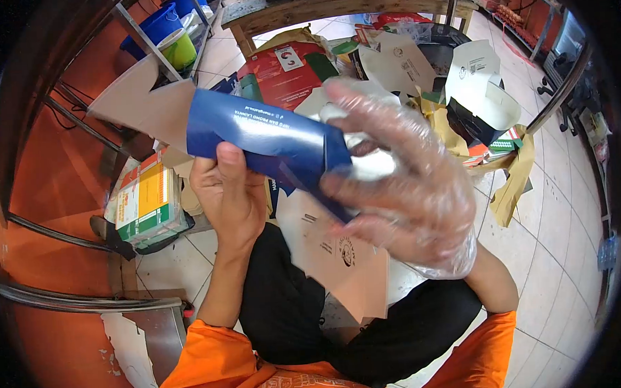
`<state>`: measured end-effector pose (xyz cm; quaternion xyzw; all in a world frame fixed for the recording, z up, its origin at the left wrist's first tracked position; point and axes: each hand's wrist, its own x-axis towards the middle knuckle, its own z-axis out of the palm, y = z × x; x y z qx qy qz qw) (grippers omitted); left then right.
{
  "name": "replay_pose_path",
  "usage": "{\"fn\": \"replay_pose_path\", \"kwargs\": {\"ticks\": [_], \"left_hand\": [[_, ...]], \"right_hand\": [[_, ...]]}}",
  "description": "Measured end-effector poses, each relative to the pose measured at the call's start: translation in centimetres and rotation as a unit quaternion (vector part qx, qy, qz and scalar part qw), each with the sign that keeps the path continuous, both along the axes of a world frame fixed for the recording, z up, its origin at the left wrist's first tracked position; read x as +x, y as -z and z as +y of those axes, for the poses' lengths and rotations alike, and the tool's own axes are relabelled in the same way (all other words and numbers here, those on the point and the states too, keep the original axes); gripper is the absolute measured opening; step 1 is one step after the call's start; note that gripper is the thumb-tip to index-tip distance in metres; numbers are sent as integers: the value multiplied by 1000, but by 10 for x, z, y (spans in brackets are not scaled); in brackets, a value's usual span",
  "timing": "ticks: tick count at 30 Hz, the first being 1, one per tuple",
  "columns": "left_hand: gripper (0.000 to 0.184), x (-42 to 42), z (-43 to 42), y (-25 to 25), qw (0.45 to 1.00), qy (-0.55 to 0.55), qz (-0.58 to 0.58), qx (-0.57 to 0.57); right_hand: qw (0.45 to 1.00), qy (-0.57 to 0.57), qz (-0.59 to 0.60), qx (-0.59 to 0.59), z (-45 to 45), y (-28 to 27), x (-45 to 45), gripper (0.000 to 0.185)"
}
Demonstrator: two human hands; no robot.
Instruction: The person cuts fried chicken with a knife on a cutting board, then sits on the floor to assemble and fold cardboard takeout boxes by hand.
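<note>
My left hand (232, 193) grips a glossy blue paperboard food box (260, 131) printed with small white lettering, its thumb on the near side. The box is tilted and partly folded into shape. A pale, notched cardboard flap (146, 104) shows at its left end; whether it belongs to the box I cannot tell. My right hand (420, 190), in a clear plastic glove, is at the box's right end, smeared by motion. Its fingers are spread, some overlapping the box edge. Below, a flat pale cardboard piece (333, 251) with a round logo lies over my lap.
Several opened boxes lie on the floor ahead, among them a red carton (286, 75) and a white-and-black box (481, 96). A green-and-orange wrapped stack (146, 200) stands left. A wooden bench (352, 11) is behind. Metal table legs (567, 89) frame both sides.
</note>
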<state>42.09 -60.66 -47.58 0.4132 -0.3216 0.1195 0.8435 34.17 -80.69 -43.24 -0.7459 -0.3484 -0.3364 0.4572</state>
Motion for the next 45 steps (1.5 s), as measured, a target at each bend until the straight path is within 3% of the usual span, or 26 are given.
{"fn": "replay_pose_path", "kwargs": {"ticks": [4, 5, 8, 11, 15, 16, 18, 19, 20, 22, 23, 25, 26, 28, 30, 31, 34, 36, 37, 40, 44, 45], "left_hand": [[32, -2, -1, -1, 999, -24, 7, 32], [34, -6, 1, -1, 993, -35, 6, 110], [34, -16, -4, -3, 983, -40, 26, 178], [29, -18, -10, 1, 981, 23, 113, 156], [31, -18, 1, 4, 971, 33, 22, 235], [29, -14, 7, 3, 966, 81, 26, 244], [28, -13, 11, 4, 957, 146, 31, 249], [28, -19, 11, 5, 949, 84, 64, 296], [29, -10, 17, 11, 899, 31, -58, 433], [32, 5, 23, 13, 711, -137, -332, 605], [32, 0, 19, 15, 800, -129, -226, 541], [37, 2, 12, 14, 860, -153, -81, 480], [43, -1, 4, 3, 884, -112, -31, 453], [59, -1, -6, -6, 922, -103, -39, 372], [85, -3, -9, -6, 898, -66, -162, 404], [99, -3, -7, -5, 881, -48, -171, 440], [95, -7, -8, 1, 850, -60, -233, 468], [93, -7, -13, 2, 860, -67, -232, 449], [97, -6, -14, 4, 855, -87, -250, 447], [102, -5, -13, 2, 843, -103, -274, 451], [95, -6, -8, 2, 829, -61, -289, 474], [94, -7, -6, 4, 851, -27, -258, 457]], "right_hand": [[993, 54, 29, -105, 11, 1, -7, 58], [988, 113, -17, -109, 11, 7, -4, 57], [975, 173, -96, -103, 8, 15, 3, 54], [967, 222, -87, -90, 9, 17, 1, 47], [954, 265, -71, -118, 8, 14, -1, 51], [952, 271, -62, -129, 7, 11, -3, 54], [987, 128, -32, -87, 4, 1, -6, 65], [994, 84, -27, -72, 2, -4, -7, 69], [989, 112, -26, -95, 1, -10, -10, 72], [975, 168, -24, -142, -2, -23, -16, 77], [964, 200, 16, -174, -1, -23, -16, 64], [949, 234, 53, -203, -4, -13, -9, 52], [977, 197, 30, -76, -7, 7, 2, 43], [960, 261, 46, 88, -4, 7, 1, 27], [940, 252, 141, 180, -7, 8, 5, 27], [930, 247, 173, 210, -9, 8, 5, 27], [965, 147, 203, 80, -13, 6, 0, 20], [969, 247, 15, -1, -13, 30, 14, 26], [962, 271, 20, 2, -13, 32, 14, 19], [965, 257, -21, -52, -21, 44, 16, 33], [985, 105, 98, -93, -25, 39, 7, 37], [967, 46, 251, -28, -21, 21, 0, 39]]}}
